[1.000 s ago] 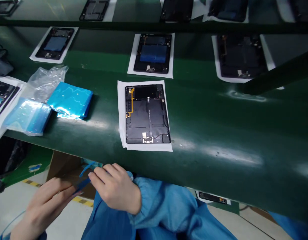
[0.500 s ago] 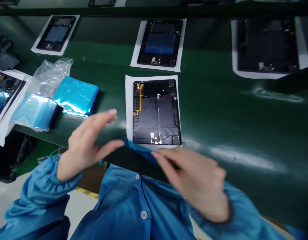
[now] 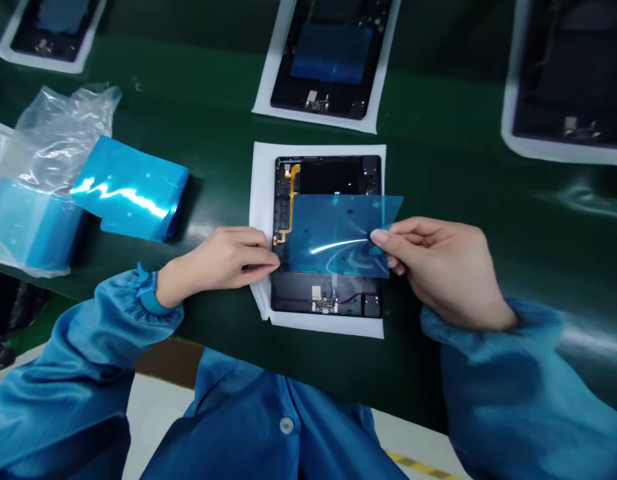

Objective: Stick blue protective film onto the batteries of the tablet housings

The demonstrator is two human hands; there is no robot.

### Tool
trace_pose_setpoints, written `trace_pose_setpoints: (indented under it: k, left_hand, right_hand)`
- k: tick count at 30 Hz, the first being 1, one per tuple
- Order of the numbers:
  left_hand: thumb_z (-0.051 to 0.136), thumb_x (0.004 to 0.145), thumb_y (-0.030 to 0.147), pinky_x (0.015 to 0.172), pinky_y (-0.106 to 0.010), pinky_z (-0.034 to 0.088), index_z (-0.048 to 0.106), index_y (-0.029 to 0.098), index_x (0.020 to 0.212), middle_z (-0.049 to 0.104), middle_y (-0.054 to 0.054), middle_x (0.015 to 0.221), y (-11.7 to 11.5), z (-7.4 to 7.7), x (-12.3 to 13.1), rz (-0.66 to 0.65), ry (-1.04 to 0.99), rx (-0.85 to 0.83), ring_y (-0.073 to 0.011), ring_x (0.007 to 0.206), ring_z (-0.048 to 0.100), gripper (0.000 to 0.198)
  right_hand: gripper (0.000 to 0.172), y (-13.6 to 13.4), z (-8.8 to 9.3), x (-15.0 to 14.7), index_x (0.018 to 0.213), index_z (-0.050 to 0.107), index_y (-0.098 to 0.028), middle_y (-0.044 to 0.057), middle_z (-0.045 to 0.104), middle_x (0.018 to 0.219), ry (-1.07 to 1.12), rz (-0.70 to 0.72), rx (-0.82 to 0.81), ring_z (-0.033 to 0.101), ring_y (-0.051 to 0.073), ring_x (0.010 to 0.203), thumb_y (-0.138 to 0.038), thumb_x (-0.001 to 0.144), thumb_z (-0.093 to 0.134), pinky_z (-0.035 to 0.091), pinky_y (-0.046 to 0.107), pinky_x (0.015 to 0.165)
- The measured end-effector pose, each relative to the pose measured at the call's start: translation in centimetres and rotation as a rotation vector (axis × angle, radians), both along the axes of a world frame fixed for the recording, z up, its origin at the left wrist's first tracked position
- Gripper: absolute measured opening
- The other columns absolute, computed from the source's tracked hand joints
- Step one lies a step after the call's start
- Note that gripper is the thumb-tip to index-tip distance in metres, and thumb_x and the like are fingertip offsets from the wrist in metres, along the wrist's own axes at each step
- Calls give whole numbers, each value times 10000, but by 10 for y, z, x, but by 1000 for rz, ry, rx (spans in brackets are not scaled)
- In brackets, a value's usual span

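Note:
A see-through blue plastic film (image 3: 333, 233) is stretched over the middle of an opened tablet housing (image 3: 298, 293), covering part of its black inside. My right hand (image 3: 438, 267) pinches the film near its right edge between thumb and fingers. At the film's lower left corner, the thumb and fingertips of my left hand (image 3: 228, 259) are closed together over the housing's left edge. An orange flex cable (image 3: 291, 200) runs along the left inside of the housing. Under the housing lies a white foam sheet (image 3: 262, 200).
On the left lie a stack of blue films (image 3: 133, 187) and a clear plastic bag (image 3: 63, 140) with more films. Further housings on white sheets sit across the back, one at the centre (image 3: 333, 93) and one at the right (image 3: 563, 127). The green bench (image 3: 453, 173) has its front edge near my body.
The blue film has moved from the bench's front edge up over the housing and is now spread flat. My left hand has closed at its left corner. The view has shifted closer.

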State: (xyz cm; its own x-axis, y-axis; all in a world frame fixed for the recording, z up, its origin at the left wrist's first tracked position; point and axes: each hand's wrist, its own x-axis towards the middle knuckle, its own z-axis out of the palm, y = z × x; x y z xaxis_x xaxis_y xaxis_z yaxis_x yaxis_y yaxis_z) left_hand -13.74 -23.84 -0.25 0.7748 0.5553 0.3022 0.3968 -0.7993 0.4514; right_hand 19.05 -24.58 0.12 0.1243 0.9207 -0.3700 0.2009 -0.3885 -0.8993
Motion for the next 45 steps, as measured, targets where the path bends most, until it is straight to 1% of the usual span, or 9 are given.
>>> trace_pose_setpoints:
  k: [3, 6, 17, 26, 31, 36, 42, 45]
  left_hand:
    - [581, 1100, 252, 734, -258, 543, 785, 194, 1012, 771, -45, 905, -1, 2, 1, -12, -17, -18, -137, 813, 721, 229]
    - [575, 1100, 230, 712, -261, 523, 772, 190, 996, 767, -34, 883, 0, 5, 3, -19, -13, -21, -132, 809, 712, 226]
    - [586, 1082, 197, 672, -263, 515, 707, 195, 994, 727, -5, 876, 0, 5, 3, -39, -6, 18, -131, 766, 673, 150]
    - [610, 1076, 203, 691, -263, 522, 700, 183, 1035, 733, -15, 898, -1, 6, 2, -43, 4, -15, -137, 783, 679, 100]
    - [619, 1065, 197, 675, -281, 523, 713, 179, 1004, 738, -28, 874, -1, 8, 4, -39, 19, -26, -154, 767, 690, 114]
    - [607, 1067, 206, 659, -274, 519, 714, 209, 995, 739, -16, 868, 0, 9, 4, -35, 25, -25, -152, 757, 698, 129]
    - [575, 1079, 219, 645, -277, 510, 715, 222, 984, 735, -13, 858, 0, 9, 4, -31, 31, -21, -150, 745, 689, 169]
    - [583, 1079, 220, 657, -277, 509, 709, 214, 996, 736, -17, 866, 0, 8, 4, -33, 43, -19, -151, 755, 689, 151]
  right_hand:
    - [396, -6, 0, 2, 787, 749, -167, -1, 647, 576, -64, 12, 11, 544, 92, 480, -484, 699, 971, 445, 210, 441]
    - [341, -10, 1, 3, 782, 759, -175, -1, 653, 575, -101, 18, 35, 554, 91, 476, -459, 742, 944, 455, 199, 441]
    - [240, -11, 7, -1, 748, 781, -208, -11, 649, 552, -170, 29, 81, 555, 88, 432, -411, 754, 909, 448, 188, 410]
    - [230, -11, 7, 0, 767, 790, -209, -13, 653, 557, -174, 51, 82, 561, 98, 442, -404, 775, 912, 470, 208, 414]
    - [225, -10, 9, -1, 756, 787, -202, -8, 656, 553, -168, 58, 74, 566, 93, 444, -384, 775, 918, 473, 198, 422]
    - [235, -10, 10, -1, 757, 790, -200, -2, 659, 555, -173, 63, 71, 571, 99, 448, -397, 775, 918, 474, 205, 425]
    - [243, -10, 11, -1, 762, 796, -201, -5, 657, 554, -177, 58, 71, 557, 90, 443, -411, 768, 920, 461, 195, 421]
    - [229, -10, 11, -1, 762, 796, -200, -2, 652, 550, -180, 60, 70, 549, 96, 437, -399, 771, 909, 462, 206, 418]
